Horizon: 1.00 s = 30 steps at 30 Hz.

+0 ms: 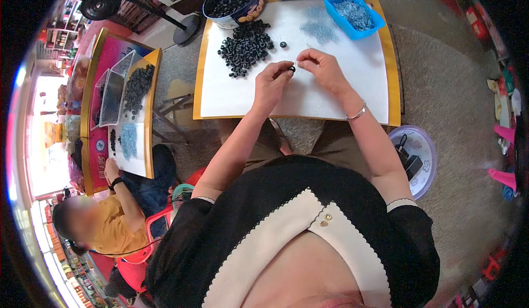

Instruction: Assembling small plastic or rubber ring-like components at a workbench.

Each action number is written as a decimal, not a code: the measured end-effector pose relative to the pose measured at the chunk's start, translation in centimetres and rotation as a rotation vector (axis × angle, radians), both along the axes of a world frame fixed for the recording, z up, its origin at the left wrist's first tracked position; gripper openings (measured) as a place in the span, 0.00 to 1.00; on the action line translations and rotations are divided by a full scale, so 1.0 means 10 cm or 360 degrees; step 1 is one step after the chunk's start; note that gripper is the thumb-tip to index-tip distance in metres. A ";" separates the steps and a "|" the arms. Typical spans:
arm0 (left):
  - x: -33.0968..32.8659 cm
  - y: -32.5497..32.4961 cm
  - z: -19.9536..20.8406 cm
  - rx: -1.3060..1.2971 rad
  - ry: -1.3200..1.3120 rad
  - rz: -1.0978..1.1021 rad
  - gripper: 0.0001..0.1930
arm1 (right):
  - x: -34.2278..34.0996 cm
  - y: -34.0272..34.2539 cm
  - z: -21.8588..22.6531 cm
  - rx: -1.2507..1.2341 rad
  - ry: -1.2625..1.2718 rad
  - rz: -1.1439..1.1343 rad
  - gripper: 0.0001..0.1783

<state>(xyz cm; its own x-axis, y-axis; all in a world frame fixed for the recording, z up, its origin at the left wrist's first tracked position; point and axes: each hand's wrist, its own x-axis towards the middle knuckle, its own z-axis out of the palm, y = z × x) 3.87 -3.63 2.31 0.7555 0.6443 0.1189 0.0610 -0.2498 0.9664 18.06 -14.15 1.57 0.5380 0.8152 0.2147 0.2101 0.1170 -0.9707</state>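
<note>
Over the white-topped table [352, 101], my left hand [270, 87] is closed, its thumb and fingertips pinching a small round black part [292, 69]. Close beside it, my right hand [326, 75] has its thumb and forefinger brought together; whatever is between them is too small to make out. One loose black part [283, 45] lies just beyond my hands. To their left spreads a pile of black ring-like parts [245, 49]. Small pale-blue pieces [319, 30] are scattered at the far right, next to a blue plastic basket [334, 11] holding more of them.
A round tub [242, 17] of black parts stands at the table's far left corner. On the floor at right sits a pale purple basin [428, 167] with a black object. At left, a person in a yellow top [118, 228] sits by another table [144, 162] with similar piles.
</note>
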 end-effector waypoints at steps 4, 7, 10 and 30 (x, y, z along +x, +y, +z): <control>0.00 -0.01 0.02 -0.0468 -0.0109 0.0014 0.10 | -0.07 -0.01 0.10 -0.0074 -0.0055 0.0105 0.06; -0.02 0.01 0.02 -0.0568 -0.0141 0.0010 0.10 | -0.10 -0.03 0.19 -0.0118 -0.0224 0.0103 0.06; -0.06 0.05 0.01 -0.0712 -0.0170 -0.0002 0.10 | -0.17 -0.01 0.26 -0.0092 -0.0379 0.0090 0.06; -0.22 0.44 -0.11 -0.1432 -0.0474 -0.0164 0.10 | 0.04 -0.08 0.31 -0.0310 0.0100 -0.0305 0.04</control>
